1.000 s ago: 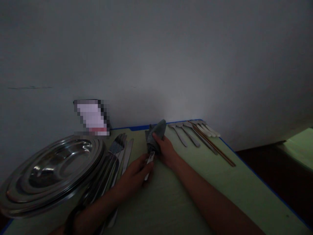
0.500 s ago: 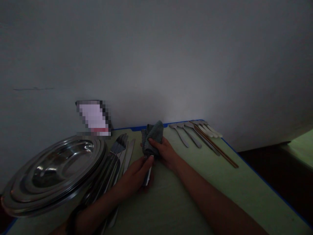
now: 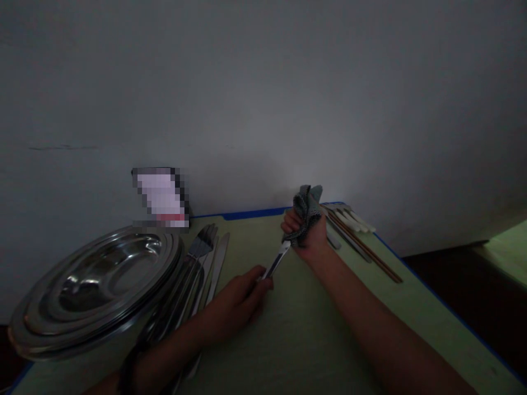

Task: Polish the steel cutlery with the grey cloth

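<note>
My left hand [image 3: 242, 291] is closed on the near end of a metal utensil [image 3: 278, 259], which slants up to the right over the green table [image 3: 313, 340]. My right hand [image 3: 307, 237] is closed around a grey cloth [image 3: 307, 208], and the cloth wraps the utensil's far end, so that end is hidden. Both hands hover near the middle of the table's far half.
A stack of round steel trays [image 3: 99, 285] sits at the left, with forks and knives [image 3: 206, 258] lying beside it. Spoons and chopsticks [image 3: 354, 236] lie in a row at the far right. A wall stands behind the table; its right edge drops off.
My right hand has carried the cloth up and to the right along the utensil. The utensil now shows between the two hands. My left hand stayed in about the same place.
</note>
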Tool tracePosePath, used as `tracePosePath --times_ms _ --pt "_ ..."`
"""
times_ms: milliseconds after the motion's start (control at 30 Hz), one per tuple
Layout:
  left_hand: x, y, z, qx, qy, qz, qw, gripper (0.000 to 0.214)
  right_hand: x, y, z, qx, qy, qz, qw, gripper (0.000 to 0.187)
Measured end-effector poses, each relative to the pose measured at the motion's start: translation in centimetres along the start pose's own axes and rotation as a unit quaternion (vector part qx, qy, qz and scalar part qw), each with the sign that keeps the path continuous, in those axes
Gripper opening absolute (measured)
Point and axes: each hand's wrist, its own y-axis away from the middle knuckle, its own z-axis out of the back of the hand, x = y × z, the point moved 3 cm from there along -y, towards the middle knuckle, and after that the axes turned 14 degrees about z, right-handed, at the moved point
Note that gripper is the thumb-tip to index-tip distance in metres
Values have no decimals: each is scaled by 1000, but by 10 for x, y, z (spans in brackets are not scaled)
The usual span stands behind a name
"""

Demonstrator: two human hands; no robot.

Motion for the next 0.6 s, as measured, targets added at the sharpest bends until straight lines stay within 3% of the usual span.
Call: tracePosePath --times_ms 200,433,600 --pt "3 5 1 23 84 1 996 34 28 0 -18 -16 48 106 993 51" --pt "1 11 3 8 135 26 990 40 4 14 -23 -103 144 160 971 48" --pt "1 9 3 3 138 45 989 40 -6 14 -16 -122 142 139 972 48"
